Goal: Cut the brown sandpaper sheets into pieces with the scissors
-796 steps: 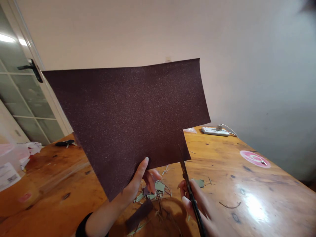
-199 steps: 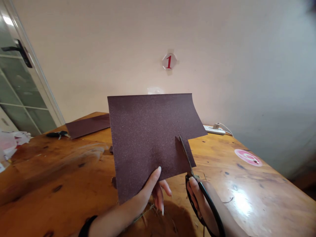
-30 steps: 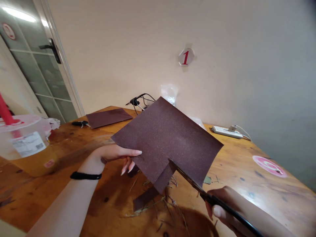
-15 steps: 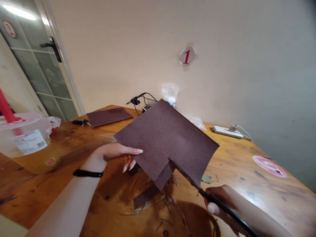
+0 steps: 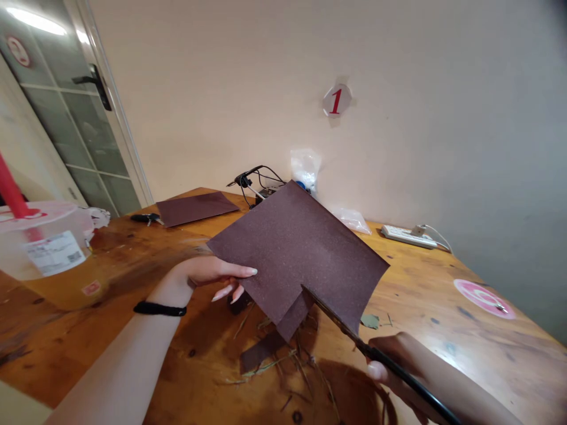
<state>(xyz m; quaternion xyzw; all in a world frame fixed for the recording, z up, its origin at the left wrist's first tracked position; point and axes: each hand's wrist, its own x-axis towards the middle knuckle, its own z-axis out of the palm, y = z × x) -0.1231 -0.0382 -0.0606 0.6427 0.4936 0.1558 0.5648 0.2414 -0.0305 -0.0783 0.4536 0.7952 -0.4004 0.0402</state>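
One sandpaper sheet [image 5: 292, 251] sits lifted off the table [image 5: 460, 348], grasped in my left hand [image 5: 208, 273] to keep its notch free. My right hand [image 5: 401, 369] clenches the scissors [image 5: 367, 351], blades set into that notch.

Scissor handles [image 5: 425, 389] cut off below, cup label [image 5: 55, 252] too small to read

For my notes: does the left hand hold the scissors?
No: the right hand holds the scissors, and the left hand holds the sandpaper sheet.
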